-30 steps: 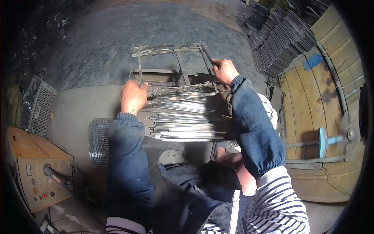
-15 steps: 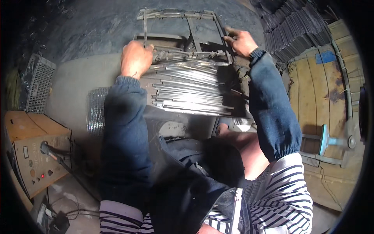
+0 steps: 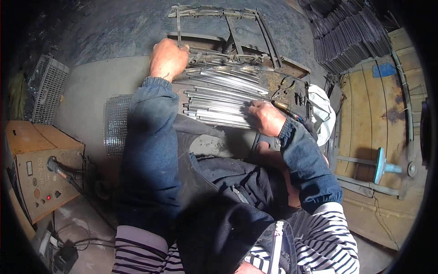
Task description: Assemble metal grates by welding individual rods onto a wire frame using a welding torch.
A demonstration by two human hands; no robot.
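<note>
My left hand [image 3: 169,59] is closed round the left bar of a dark metal frame [image 3: 235,34], which stands at the far side of the work surface. Below the frame lies a loose pile of shiny metal strips [image 3: 219,102], roughly side by side. My right hand [image 3: 268,119] rests at the right ends of these strips with its fingers curled; what they pinch, if anything, is hidden. Just beside its knuckles lies a welding torch [image 3: 280,105] with a brownish tip and a dark handle.
An orange-brown welding machine [image 3: 45,171] with a cable stands at left. Near it are a grey plastic crate [image 3: 48,91] and a wire mesh panel [image 3: 116,123]. White cloth [image 3: 321,114] hangs at right. Stacked dark sheets [image 3: 351,36] sit far right, beside yellowish boards [image 3: 365,96].
My right hand has left the frame's right side and come down toward me to the strips. The frame has shifted slightly right. The torch and white cloth now show more fully.
</note>
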